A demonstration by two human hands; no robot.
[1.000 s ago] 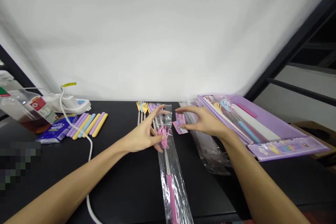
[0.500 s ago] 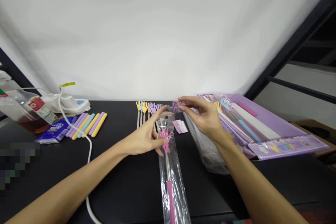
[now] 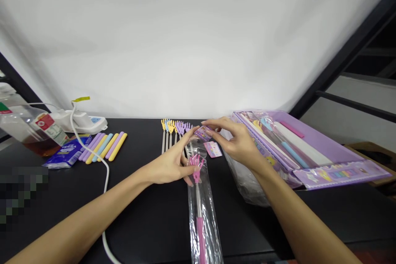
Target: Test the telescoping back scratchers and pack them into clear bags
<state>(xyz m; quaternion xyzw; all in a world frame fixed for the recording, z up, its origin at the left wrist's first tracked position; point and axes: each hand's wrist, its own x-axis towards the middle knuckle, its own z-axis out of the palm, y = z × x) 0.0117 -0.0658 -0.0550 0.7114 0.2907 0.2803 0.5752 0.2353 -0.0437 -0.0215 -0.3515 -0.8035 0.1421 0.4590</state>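
A pink back scratcher [image 3: 200, 231] with a hand-shaped head lies inside a long clear plastic bag [image 3: 211, 210] in front of me. My left hand [image 3: 171, 165] grips the bag around the scratcher's head, its index finger stretched up to the top end. Between the thumb and fingers of my right hand [image 3: 236, 138] is a small purple printed card [image 3: 204, 133], held at the bag's top beside my left index fingertip. Whether the card is inside the bag, I cannot tell. A second pink printed card [image 3: 213, 149] lies flat on the black table, just right of the bag.
Several back scratchers [image 3: 171, 130] lie behind my left hand. At left are coloured handles [image 3: 105, 148], a blue packet [image 3: 66, 154], a bottle [image 3: 34, 128], a power strip [image 3: 93, 123] and a white cable [image 3: 107, 177]. A purple display box [image 3: 324, 138] and clear bags [image 3: 247, 183] are at right.
My right hand has moved left with the purple card, bringing it to the bag's top and tilting it. My left hand stays on the bag in nearly the same place.
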